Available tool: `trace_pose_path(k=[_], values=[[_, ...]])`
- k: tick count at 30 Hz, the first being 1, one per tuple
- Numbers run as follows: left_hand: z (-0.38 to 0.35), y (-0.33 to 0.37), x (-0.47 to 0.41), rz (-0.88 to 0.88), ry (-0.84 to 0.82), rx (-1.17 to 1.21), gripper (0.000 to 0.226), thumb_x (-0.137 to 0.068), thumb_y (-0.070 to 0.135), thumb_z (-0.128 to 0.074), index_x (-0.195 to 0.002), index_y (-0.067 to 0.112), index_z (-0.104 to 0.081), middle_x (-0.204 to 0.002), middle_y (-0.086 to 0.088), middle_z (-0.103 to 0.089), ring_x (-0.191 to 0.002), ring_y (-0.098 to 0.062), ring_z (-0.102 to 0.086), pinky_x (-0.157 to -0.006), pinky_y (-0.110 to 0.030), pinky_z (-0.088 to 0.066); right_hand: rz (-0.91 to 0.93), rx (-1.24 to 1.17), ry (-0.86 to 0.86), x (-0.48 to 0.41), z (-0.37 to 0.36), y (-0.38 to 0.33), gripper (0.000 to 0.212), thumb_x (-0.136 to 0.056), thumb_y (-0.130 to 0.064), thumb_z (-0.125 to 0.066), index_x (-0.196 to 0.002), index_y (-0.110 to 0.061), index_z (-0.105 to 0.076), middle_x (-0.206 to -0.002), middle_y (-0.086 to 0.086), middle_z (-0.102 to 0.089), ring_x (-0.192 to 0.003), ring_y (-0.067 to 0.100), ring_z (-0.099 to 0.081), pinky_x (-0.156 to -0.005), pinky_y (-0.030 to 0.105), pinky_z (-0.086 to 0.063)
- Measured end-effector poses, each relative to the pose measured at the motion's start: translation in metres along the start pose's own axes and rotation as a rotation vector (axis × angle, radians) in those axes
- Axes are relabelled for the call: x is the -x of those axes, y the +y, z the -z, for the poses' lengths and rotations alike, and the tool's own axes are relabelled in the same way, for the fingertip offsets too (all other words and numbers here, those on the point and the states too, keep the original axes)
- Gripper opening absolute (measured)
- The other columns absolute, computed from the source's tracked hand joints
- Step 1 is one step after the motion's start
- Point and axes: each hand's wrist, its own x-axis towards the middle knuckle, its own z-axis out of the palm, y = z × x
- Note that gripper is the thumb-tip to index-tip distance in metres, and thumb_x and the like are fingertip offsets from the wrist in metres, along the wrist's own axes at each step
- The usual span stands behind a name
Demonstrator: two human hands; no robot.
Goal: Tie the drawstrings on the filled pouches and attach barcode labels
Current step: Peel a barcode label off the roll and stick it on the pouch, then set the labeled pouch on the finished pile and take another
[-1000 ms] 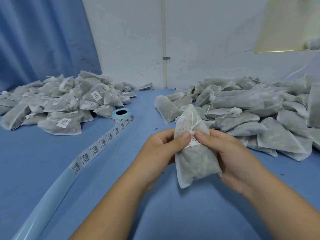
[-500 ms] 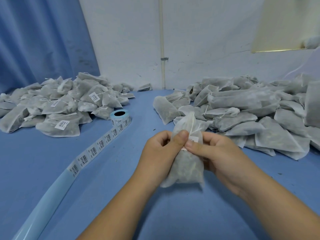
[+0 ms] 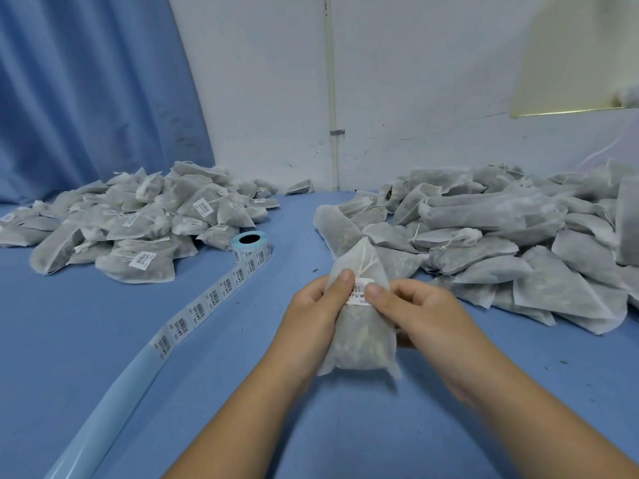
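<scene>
We hold the pouch [image 3: 359, 326] upright above the table [image 3: 242, 392], left hand [image 3: 311, 316] and right hand [image 3: 418, 316] pinching its barcode label [image 3: 360, 292]; it seems half-stuck, so uneven thumb pressure could crease it.

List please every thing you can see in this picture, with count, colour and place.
held pouch: one, white mesh, grey filling, centre, upright between both hands
label: one, white with barcode, on the held pouch
label roll: one, pale blue core, left of centre, strip running toward the near left
left pile: many grey pouches, some with labels, far left
right pile: many grey pouches, no labels visible, far right
table: one, blue
curtain: blue, back left
left hand: one, gripping the pouch
right hand: one, thumb on the label
</scene>
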Motion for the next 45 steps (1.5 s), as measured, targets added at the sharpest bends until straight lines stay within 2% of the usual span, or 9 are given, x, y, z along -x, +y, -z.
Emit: trace_pose_path(k=[8,13,19,29,32,34,38,40,45], values=[[0.021,0.018,0.007,-0.021,0.190,-0.194,0.042,-0.094,0.047,-0.056,-0.085,0.008,-0.069,-0.080,-0.011,-0.072,-0.072,-0.017,-0.064,-0.070,-0.034,-0.052,-0.097,-0.026,-0.246,-0.004,-0.027,-0.003,0.017,-0.086,-0.029,-0.071,-0.102,-0.023,-0.072,-0.092,-0.004,-0.075,-0.075,0.009,-0.070,-0.057,0.017,-0.049],[0.073,0.051,0.007,-0.013,0.193,-0.337,0.046,-0.092,0.056,-0.053,-0.102,0.015,-0.071,-0.095,-0.004,-0.077,-0.092,-0.019,-0.072,-0.089,-0.044,-0.056,-0.093,-0.049,-0.262,-0.036,-0.068,-0.016,0.023,-0.080,-0.031,-0.075,-0.099,-0.018,-0.072,-0.082,0.000,-0.073,-0.065,0.011,-0.063,-0.054,0.024,-0.047],[0.150,0.073,0.011,0.162,0.059,-0.219,0.030,-0.094,0.034,-0.063,-0.111,0.011,-0.069,-0.082,-0.003,-0.067,-0.064,-0.018,-0.059,-0.062,-0.033,-0.054,-0.102,-0.014,-0.232,-0.084,-0.138,-0.025,0.022,-0.082,-0.032,-0.073,-0.083,-0.012,-0.064,-0.070,0.003,-0.065,-0.061,0.013,-0.057,-0.053,0.022,-0.044],[0.248,0.090,-0.072,0.118,0.498,0.014,0.014,-0.087,0.022,-0.071,-0.083,0.014,-0.060,-0.058,0.002,-0.041,-0.037,-0.010,-0.031,-0.037,-0.020,-0.034,-0.094,0.108,-0.145,-0.145,-0.194,-0.021,0.017,-0.087,-0.026,-0.065,-0.088,-0.010,-0.069,-0.083,0.001,-0.068,-0.063,0.011,-0.061,-0.060,0.025,-0.050],[0.267,0.116,-0.109,0.039,0.526,0.118,0.019,-0.090,0.022,-0.072,-0.088,0.007,-0.062,-0.069,-0.003,-0.054,-0.038,-0.010,-0.053,-0.041,-0.024,-0.052,-0.093,0.110,-0.142,-0.151,-0.190,-0.012,0.015,-0.086,-0.022,-0.064,-0.079,-0.010,-0.070,-0.074,-0.001,-0.069,-0.062,0.012,-0.062,-0.061,0.027,-0.049],[0.277,0.129,-0.126,0.028,0.509,0.218,0.031,-0.091,0.030,-0.070,-0.110,0.007,-0.062,-0.104,-0.008,-0.064,-0.063,-0.019,-0.072,-0.059,-0.034,-0.062,-0.085,0.111,-0.138,-0.153,-0.186,-0.009,0.017,-0.087,-0.019,-0.064,-0.075,-0.009,-0.070,-0.070,-0.003,-0.069,-0.059,0.010,-0.062,-0.060,0.027,-0.048],[0.284,0.122,-0.140,0.131,0.587,0.189,0.052,-0.097,0.046,-0.057,-0.138,0.017,-0.043,-0.138,-0.019,-0.041,-0.093,-0.035,-0.066,-0.076,-0.045,-0.059,-0.093,0.115,-0.111,-0.155,-0.172,-0.006,0.017,-0.087,-0.016,-0.064,-0.072,-0.009,-0.070,-0.067,-0.003,-0.068,-0.054,0.009,-0.059,-0.055,0.025,-0.046],[0.279,0.110,-0.139,0.143,0.567,0.208,0.049,-0.100,0.040,-0.053,-0.138,0.012,-0.041,-0.130,-0.022,-0.046,-0.093,-0.037,-0.064,-0.080,-0.045,-0.056,-0.103,0.116,-0.103,-0.153,-0.164,-0.005,0.017,-0.087,-0.016,-0.064,-0.071,-0.010,-0.069,-0.067,-0.002,-0.068,-0.053,0.009,-0.059,-0.054,0.024,-0.046],[0.250,0.099,-0.126,0.134,0.524,0.117,0.008,-0.096,0.015,-0.051,-0.094,0.011,-0.058,-0.078,-0.005,-0.059,-0.065,-0.021,-0.060,-0.064,-0.029,-0.050,-0.116,0.112,-0.084,-0.141,-0.148,-0.004,0.016,-0.088,-0.015,-0.063,-0.074,-0.011,-0.069,-0.064,-0.003,-0.067,-0.051,0.010,-0.058,-0.051,0.022,-0.045]])
